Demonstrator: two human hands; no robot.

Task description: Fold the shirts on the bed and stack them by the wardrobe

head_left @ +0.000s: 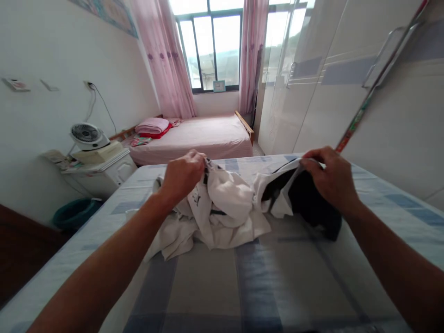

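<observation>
A crumpled white-and-black garment (pixel 231 194) is stretched between my two hands above the bed; its exact kind is hard to make out. My left hand (pixel 187 171) pinches the white cloth near a dark-edged part, with some dark lettering just below the fingers. At the other end, my right hand (pixel 329 178) grips the edge where white fabric meets a black section hanging under the palm. Loose white folds rest on the blue-and-white checked bed sheet (pixel 208 286).
Beyond this bed stands a second bed (pixel 211 132) with pink bedding and a folded pink quilt (pixel 151 126). To the left are a small fan (pixel 89 135) on a white cabinet (pixel 111 173) and a teal bin (pixel 74 215). A glossy white wardrobe (pixel 319 106) lines the right.
</observation>
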